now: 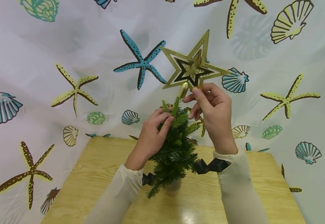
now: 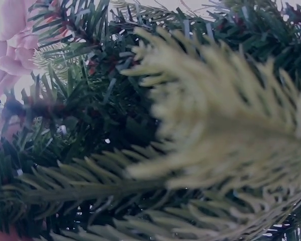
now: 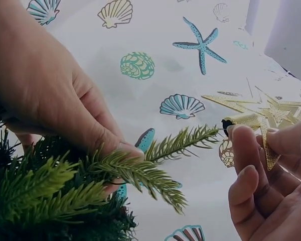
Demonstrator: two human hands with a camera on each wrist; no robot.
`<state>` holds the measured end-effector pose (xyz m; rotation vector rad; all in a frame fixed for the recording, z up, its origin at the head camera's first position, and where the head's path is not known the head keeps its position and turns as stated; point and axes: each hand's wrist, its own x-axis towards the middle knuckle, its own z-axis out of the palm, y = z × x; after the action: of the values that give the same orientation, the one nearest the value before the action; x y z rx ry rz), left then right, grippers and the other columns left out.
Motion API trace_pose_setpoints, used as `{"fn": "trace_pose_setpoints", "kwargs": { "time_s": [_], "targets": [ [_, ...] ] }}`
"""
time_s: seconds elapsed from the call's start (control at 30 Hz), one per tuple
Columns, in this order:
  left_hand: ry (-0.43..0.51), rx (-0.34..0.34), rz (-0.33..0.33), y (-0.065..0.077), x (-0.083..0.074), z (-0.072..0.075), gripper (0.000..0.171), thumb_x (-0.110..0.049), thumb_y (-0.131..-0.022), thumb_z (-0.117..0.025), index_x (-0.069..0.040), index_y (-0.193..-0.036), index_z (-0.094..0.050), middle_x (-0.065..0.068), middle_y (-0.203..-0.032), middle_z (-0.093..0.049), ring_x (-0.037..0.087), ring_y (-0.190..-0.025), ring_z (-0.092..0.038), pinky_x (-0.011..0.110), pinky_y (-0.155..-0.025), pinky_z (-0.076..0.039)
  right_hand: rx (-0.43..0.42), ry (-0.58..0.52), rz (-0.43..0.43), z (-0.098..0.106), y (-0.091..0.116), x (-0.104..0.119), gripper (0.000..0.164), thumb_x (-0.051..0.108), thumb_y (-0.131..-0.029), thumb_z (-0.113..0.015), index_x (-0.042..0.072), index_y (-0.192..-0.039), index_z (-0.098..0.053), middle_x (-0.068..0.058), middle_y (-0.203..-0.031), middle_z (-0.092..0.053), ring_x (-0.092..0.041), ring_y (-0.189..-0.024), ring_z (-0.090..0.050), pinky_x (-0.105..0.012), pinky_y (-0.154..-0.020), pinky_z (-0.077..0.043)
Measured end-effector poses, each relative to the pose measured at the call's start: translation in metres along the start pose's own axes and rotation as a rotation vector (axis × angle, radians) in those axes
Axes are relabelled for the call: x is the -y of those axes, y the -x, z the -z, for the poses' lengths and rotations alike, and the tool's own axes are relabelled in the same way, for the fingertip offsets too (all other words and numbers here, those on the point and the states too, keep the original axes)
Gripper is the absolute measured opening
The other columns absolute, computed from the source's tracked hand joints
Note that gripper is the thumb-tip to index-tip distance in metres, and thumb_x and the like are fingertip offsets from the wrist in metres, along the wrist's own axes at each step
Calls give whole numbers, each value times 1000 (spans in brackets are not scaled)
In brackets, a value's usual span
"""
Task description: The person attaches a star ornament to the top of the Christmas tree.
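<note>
A gold star tree topper (image 1: pixel 179 62) is pinched at its lower point between the thumb and fingers of my right hand (image 1: pixel 214 109). Its short gold tube (image 1: pixel 183 90) slants down to the tip of the top sprig; the right wrist view shows the tube's dark opening (image 3: pixel 227 125) right at that tip. Below it stands a small artificial Christmas tree (image 1: pixel 174 152). My left hand (image 1: pixel 155 130) pinches the base of the top sprig (image 3: pixel 183 143) between thumb and fingers. Green branches (image 2: pixel 205 120) fill the left wrist view and largely hide the fingers there.
The tree's pale round base (image 1: pixel 173 186) stands on a light wooden table (image 1: pixel 100 174). A white cloth (image 1: pixel 95 46) printed with starfish and shells hangs behind and at both sides. Each wrist carries a black mount (image 1: pixel 212 165).
</note>
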<state>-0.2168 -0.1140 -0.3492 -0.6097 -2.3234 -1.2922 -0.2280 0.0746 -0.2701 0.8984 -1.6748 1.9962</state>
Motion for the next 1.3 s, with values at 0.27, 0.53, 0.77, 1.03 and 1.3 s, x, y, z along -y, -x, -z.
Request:
{"fn": "trace_pose_setpoints", "kwargs": {
  "time_s": [0.27,0.53,0.77,1.03,1.3],
  "targets": [
    [1,-5,-3,0,0,0,29,-29,-111,-52,-10,-110,-73,7,-145,-57,28,-130,-58,50,-106,-47,9,10,-3,-5,-3,-1,11,5,-105,-61,-1,-98,-67,-10,-82,-75,-22,-45,-59,-29,-46,-48],
    [-4,8,16,2,1,0,30,-31,-111,-51,-11,-112,-73,5,-147,-55,28,-132,-56,51,-107,-46,27,37,-15,-3,-1,-3,11,5,-105,-61,2,-99,-70,-10,-83,-75,-21,-47,-59,-28,-47,-48],
    [-1,9,12,1,-1,1,30,-30,-111,-51,-10,-113,-73,7,-147,-55,28,-134,-55,50,-108,-45,47,77,-13,0,-1,-3,12,4,-105,-61,-1,-99,-71,-10,-81,-74,-20,-47,-59,-28,-46,-47],
    [-2,6,13,0,0,0,28,-27,-111,-52,-9,-113,-73,9,-144,-56,30,-131,-57,51,-107,-46,63,96,-26,1,0,-3,11,1,-104,-62,-6,-100,-69,-9,-79,-73,-21,-47,-59,-29,-46,-47],
    [1,-4,-1,1,0,0,26,-25,-111,-53,-8,-112,-73,8,-140,-58,27,-123,-61,48,-102,-49,92,133,-39,1,3,-4,13,1,-104,-61,-10,-103,-69,-10,-75,-69,-20,-46,-57,-32,-46,-48]
  ]
}}
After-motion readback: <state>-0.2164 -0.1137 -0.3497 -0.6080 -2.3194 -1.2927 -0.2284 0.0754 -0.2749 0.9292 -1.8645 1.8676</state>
